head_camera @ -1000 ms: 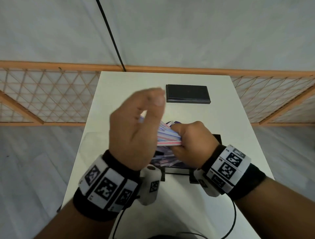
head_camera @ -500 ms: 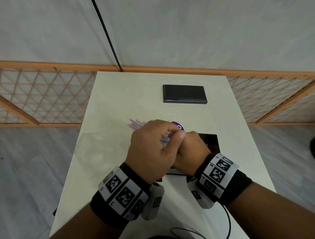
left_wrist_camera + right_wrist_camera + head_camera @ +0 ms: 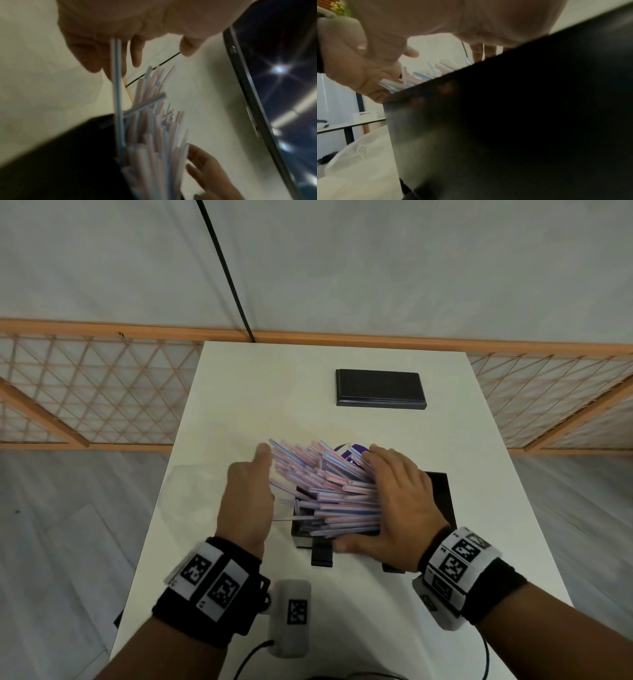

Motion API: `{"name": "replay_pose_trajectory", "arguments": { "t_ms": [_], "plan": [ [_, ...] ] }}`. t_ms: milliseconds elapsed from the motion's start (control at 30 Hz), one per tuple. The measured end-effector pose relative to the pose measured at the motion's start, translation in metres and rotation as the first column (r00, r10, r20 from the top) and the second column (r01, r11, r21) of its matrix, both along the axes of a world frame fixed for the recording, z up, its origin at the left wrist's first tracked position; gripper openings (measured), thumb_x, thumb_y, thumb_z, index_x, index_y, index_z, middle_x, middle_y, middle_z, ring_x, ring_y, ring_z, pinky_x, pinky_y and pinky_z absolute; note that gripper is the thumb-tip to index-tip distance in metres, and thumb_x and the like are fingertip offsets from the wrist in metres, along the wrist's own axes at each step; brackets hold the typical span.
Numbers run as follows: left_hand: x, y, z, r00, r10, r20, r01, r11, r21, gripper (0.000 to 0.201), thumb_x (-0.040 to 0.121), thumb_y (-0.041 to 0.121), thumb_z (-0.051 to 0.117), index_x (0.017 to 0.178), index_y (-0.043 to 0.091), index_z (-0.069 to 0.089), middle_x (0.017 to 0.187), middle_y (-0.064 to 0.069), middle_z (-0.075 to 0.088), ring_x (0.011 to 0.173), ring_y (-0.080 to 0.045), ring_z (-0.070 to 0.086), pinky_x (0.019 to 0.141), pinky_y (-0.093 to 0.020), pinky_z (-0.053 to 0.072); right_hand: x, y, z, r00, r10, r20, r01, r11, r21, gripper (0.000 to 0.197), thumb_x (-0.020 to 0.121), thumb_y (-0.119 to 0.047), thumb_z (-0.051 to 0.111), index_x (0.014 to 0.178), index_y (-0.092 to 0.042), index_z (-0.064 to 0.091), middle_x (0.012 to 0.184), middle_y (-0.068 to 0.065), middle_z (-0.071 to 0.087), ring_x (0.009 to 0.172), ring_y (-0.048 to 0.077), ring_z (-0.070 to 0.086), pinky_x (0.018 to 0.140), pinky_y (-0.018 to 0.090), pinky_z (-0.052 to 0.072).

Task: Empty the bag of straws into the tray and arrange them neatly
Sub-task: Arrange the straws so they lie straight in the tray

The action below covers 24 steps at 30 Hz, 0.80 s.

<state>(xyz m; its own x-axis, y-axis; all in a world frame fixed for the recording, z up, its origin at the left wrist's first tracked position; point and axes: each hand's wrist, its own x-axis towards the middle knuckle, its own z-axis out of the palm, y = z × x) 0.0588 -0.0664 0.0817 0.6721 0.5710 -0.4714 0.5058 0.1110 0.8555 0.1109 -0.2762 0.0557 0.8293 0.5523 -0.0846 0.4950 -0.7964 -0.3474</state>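
Observation:
A fanned, untidy heap of pink and blue straws (image 3: 325,491) lies across the black tray (image 3: 442,498) in the middle of the white table; their left ends stick out past the tray's left wall. My left hand (image 3: 251,494) stands edge-on with straight fingers against those left ends. My right hand (image 3: 397,494) lies palm down on the right ends, fingers spread, thumb at the near side. The left wrist view shows the straws (image 3: 150,135) between my left hand (image 3: 137,27) and the fingers (image 3: 205,173) of the right one. The tray wall (image 3: 522,121) fills the right wrist view.
A flat black box (image 3: 380,388) sits toward the table's far edge. Something purple and white (image 3: 349,453) peeks out behind the straws. A faint clear plastic sheet (image 3: 185,491) lies on the table to the left. A wooden lattice fence (image 3: 85,398) runs behind the table.
Both hands were closed together round the bundle of straws above the tray. They have since let go and parted, and the straws now lie fanned over the tray between them.

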Motion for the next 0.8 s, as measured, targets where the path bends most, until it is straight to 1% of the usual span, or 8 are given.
{"name": "replay_pose_trajectory", "arguments": {
  "t_ms": [33, 100, 233, 300, 367, 433, 533, 800],
  "plan": [
    [-0.004, -0.001, 0.003, 0.992, -0.114, -0.045, 0.117, 0.991, 0.067, 0.08, 0.07, 0.096, 0.033, 0.094, 0.022, 0.052, 0.097, 0.002, 0.062, 0.092, -0.029, 0.061, 0.091, -0.048, 0.048, -0.001, 0.0, -0.001, 1.0, 0.014, -0.025, -0.016, 0.997, -0.076, 0.14, 0.048, -0.103, 0.043, 0.156, -0.021, 0.011, 0.164, -0.002, 0.011, 0.151, 0.025, 0.008, 0.121, 0.049, 0.012],
    [-0.012, -0.002, 0.011, 0.946, -0.294, -0.137, 0.314, 0.937, 0.157, 0.087, 0.06, 0.1, 0.032, 0.099, 0.024, 0.051, 0.097, 0.001, 0.064, 0.093, -0.027, 0.066, 0.085, -0.046, 0.052, -0.003, -0.001, -0.004, 0.999, 0.01, -0.046, -0.019, 0.983, -0.184, 0.142, 0.05, -0.105, 0.036, 0.157, -0.02, -0.005, 0.167, -0.002, -0.005, 0.153, 0.026, -0.005, 0.12, 0.052, 0.005],
    [-0.013, 0.003, 0.009, 0.866, -0.445, -0.229, 0.492, 0.842, 0.222, 0.065, 0.066, 0.074, 0.077, 0.094, 0.021, 0.05, 0.084, -0.003, 0.067, 0.078, -0.025, 0.07, 0.066, -0.038, 0.057, 0.001, -0.002, -0.012, 0.997, -0.045, -0.065, 0.026, 0.963, -0.267, 0.129, 0.063, -0.102, 0.019, 0.154, -0.019, -0.02, 0.165, 0.0, -0.018, 0.152, 0.027, -0.014, 0.12, 0.056, 0.002],
    [-0.012, 0.004, 0.002, 0.841, -0.473, -0.264, 0.542, 0.748, 0.383, 0.052, 0.072, 0.056, 0.083, 0.085, 0.018, 0.049, 0.076, -0.002, 0.065, 0.07, -0.02, 0.064, 0.061, -0.026, 0.051, 0.001, -0.002, -0.015, 0.995, -0.049, -0.084, 0.025, 0.963, -0.269, 0.125, 0.065, -0.1, 0.017, 0.152, -0.019, -0.024, 0.165, 0.0, -0.02, 0.152, 0.026, -0.016, 0.121, 0.057, 0.001],
    [-0.01, 0.005, 0.002, 0.85, -0.47, -0.236, 0.518, 0.672, 0.529, 0.043, 0.079, 0.043, 0.082, 0.082, 0.014, 0.051, 0.071, 0.002, 0.061, 0.064, -0.011, 0.055, 0.054, -0.013, 0.036, 0.001, -0.002, -0.017, 0.995, -0.05, -0.085, 0.025, 0.964, -0.264, 0.123, 0.067, -0.099, 0.016, 0.152, -0.02, -0.025, 0.165, -0.001, -0.021, 0.151, 0.026, -0.018, 0.12, 0.058, 0.001],
    [-0.008, 0.005, 0.004, 0.862, -0.471, -0.186, 0.48, 0.645, 0.595, 0.034, 0.081, 0.035, 0.08, 0.083, 0.013, 0.054, 0.069, 0.005, 0.061, 0.065, -0.004, 0.055, 0.054, -0.011, 0.034, 0.002, -0.001, -0.017, 0.995, -0.051, -0.086, 0.026, 0.964, -0.264, 0.121, 0.068, -0.098, 0.015, 0.152, -0.02, -0.025, 0.165, -0.001, -0.02, 0.151, 0.026, -0.018, 0.12, 0.059, 0.0],
    [-0.007, 0.004, 0.004, 0.876, -0.453, -0.167, 0.439, 0.603, 0.666, 0.023, 0.082, 0.029, 0.075, 0.08, 0.019, 0.055, 0.065, 0.006, 0.063, 0.069, -0.016, 0.062, 0.062, -0.029, 0.048, 0.002, -0.001, -0.016, 0.994, -0.055, -0.095, 0.03, 0.969, -0.246, 0.121, 0.069, -0.097, 0.019, 0.152, -0.02, -0.024, 0.165, -0.001, -0.019, 0.152, 0.026, -0.017, 0.12, 0.058, 0.0],
    [-0.014, 0.0, 0.006, 0.893, -0.437, -0.107, 0.355, 0.538, 0.765, 0.013, 0.079, 0.022, 0.073, 0.082, 0.023, 0.06, 0.063, 0.007, 0.066, 0.065, -0.025, 0.065, 0.065, -0.035, 0.053, 0.0, 0.005, -0.01, 0.991, -0.051, -0.124, 0.029, 0.984, -0.176, 0.122, 0.071, -0.094, 0.031, 0.153, -0.022, -0.023, 0.165, -0.004, -0.017, 0.152, 0.023, -0.014, 0.121, 0.057, 0.001]
  ]
}}
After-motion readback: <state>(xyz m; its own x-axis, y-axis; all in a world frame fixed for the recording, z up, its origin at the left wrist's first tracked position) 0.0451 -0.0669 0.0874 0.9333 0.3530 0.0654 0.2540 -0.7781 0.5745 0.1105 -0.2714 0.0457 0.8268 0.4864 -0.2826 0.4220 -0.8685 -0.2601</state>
